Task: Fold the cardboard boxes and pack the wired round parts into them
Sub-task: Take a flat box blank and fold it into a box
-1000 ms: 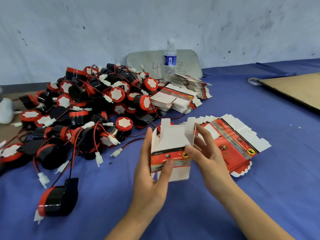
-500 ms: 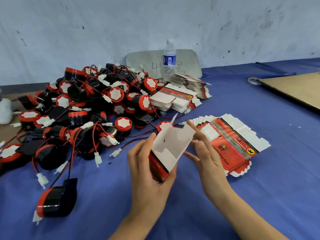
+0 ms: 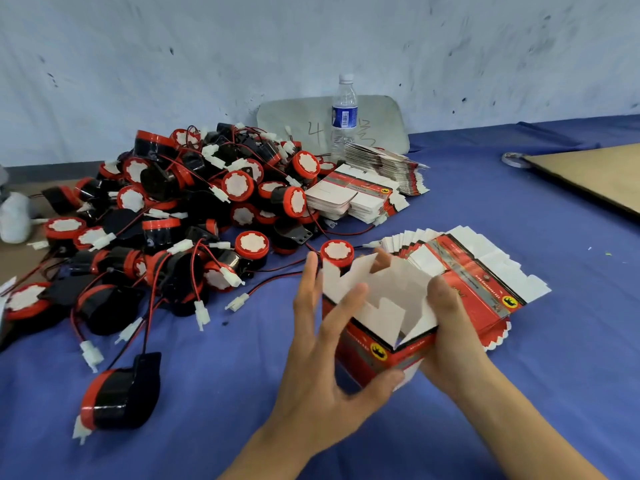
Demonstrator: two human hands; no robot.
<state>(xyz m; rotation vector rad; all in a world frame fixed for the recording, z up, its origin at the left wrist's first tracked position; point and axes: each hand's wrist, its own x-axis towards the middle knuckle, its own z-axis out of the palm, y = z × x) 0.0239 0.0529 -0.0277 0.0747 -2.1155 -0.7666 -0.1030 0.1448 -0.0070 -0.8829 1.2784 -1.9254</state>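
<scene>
The left hand (image 3: 318,368) is pinching the box (image 3: 367,348) (top flaps standing open) between thumb and spread fingers. The right hand (image 3: 453,334) is gripping its other side. Parts (image 3: 194,216) are lying beyond the left fingertips, and flat boxes (image 3: 478,271) just behind the right fingers.

Box (image 3: 375,348) just right of the parts pile (image 3: 194,216), flat boxes (image 3: 485,275) fanned further right of the pile, bottle (image 3: 344,112) behind the pile.
</scene>
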